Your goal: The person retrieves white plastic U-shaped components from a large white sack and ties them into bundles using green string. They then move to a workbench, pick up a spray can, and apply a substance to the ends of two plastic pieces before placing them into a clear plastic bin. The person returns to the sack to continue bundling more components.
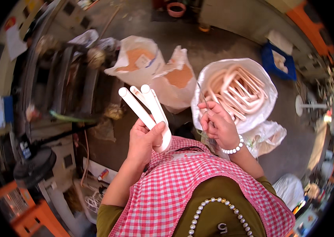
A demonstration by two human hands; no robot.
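Note:
My left hand [145,138] is closed round a white U-shaped plastic piece [136,106]. The free ends of its arms point up and away from me, and a third white end shows between them. In my right hand [219,125], which wears a white bead bracelet, a thin grey blade-like tool [201,93] is pinched between thumb and fingers. It points up and slightly left; its handle is hidden in the fist. The tool is apart from the white piece. Just beyond my right hand stands a white sack [270,103] holding many pale pink bent plastic pieces [240,89].
Two open sacks [156,65] of orange-brown granules stand ahead. A clear plastic bag [269,136] lies right of my right hand. Dark metal rails [62,79] and a black fan-like thing [34,166] are at left. A blue crate [279,63] sits far right.

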